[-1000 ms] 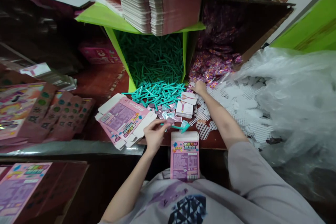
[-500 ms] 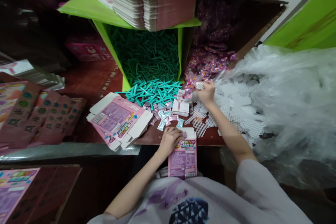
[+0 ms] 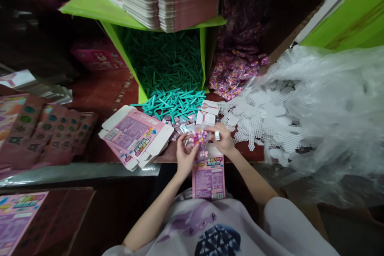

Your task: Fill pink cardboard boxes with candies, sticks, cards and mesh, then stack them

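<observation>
Bead bag over pink box

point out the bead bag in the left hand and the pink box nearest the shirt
Bead bag (image 3: 198, 138): head view, on its bead-filled middle.
Pink box (image 3: 208, 180): head view, on the printed panel below its title.

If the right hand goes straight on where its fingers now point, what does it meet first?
Probably the bag of small colourful pieces, held by the left hand. The right hand looks close to it, though depth is unclear.

- A bead packet in the left hand hides part of the pink box from me.
- Plastic sheeting, right of the right hand, is cropped by my frame.
</observation>
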Available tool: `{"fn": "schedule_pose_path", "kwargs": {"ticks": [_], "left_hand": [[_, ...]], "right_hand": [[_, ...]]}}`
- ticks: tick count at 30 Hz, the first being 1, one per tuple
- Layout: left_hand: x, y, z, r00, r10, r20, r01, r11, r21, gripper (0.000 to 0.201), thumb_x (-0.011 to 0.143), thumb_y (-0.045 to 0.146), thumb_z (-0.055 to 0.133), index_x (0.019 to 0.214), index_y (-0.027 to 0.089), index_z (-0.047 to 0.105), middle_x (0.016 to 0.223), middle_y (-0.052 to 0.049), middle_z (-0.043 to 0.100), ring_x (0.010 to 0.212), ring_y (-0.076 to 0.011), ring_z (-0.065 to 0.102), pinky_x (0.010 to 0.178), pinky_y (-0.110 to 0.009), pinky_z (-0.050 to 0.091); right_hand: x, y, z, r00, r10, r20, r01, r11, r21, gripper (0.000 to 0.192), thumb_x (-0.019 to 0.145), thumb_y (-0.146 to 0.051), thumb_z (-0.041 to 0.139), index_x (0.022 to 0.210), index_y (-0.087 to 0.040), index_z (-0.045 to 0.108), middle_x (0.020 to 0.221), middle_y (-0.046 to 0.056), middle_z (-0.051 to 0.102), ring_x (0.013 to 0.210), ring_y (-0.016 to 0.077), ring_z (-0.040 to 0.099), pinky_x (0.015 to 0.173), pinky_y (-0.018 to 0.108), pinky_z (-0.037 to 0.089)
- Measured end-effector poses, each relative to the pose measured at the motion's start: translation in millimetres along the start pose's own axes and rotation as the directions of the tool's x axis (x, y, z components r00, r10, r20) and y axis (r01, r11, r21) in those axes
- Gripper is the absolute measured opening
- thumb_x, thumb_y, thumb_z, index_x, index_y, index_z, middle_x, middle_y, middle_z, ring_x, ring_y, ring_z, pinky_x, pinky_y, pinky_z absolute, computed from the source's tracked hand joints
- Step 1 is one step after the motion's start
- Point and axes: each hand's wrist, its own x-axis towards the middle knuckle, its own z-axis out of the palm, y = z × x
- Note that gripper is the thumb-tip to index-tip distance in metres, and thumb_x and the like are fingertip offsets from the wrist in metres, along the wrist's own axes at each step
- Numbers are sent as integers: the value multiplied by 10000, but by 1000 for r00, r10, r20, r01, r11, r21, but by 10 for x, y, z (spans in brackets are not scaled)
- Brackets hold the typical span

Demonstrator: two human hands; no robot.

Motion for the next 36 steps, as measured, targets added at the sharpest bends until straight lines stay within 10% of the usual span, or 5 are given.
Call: {"fn": "schedule_pose_path", "kwargs": {"ticks": [5,13,23,28,36], "left_hand": [[123,-147,-130,954,-156,-257,151,988,-35,527,677,360,726,1131,178,531,1125,-96,608,959,-193,632,848,-306,509],[287,-161,-141,920,-72,-385,62,997,-36,346,750,386,651,987,182,502,739,29,570,614,-71,563,585,-175,458],[260,-331,-65,977,-47,-206,55,998,33,345,724,330,653,958,206,432,887,-7,581,755,-118,606,658,-220,483],[178,-394,-126,993,-9,120,-22,966,256,629,697,254,627,1256,217,340,920,-33,618,828,-171,614,775,-317,480],[102,-364,-353,912,124,391,-394,533,749,381,636,244,629,1017,232,627,1137,-92,557,1074,-295,458,941,-504,275]], "right_hand": [[-117,229,-203,981,172,-86,-157,975,159,808,815,-751,149,1124,-189,639,701,45,524,652,189,494,621,336,412],[-451,606,-74,917,378,130,-396,817,420,551,717,-467,661,1178,-189,544,721,8,627,662,179,560,669,318,446],[-684,692,-49,843,531,84,-522,771,365,402,587,-246,741,947,-183,577,601,-16,648,593,188,597,667,335,472],[-860,591,117,856,502,-119,-439,830,343,498,646,-278,734,1087,-198,516,710,-15,637,621,165,578,622,294,461],[-1000,431,120,965,221,-143,-237,966,-102,177,793,-291,608,632,-231,653,973,62,599,946,249,513,841,426,414]]}}
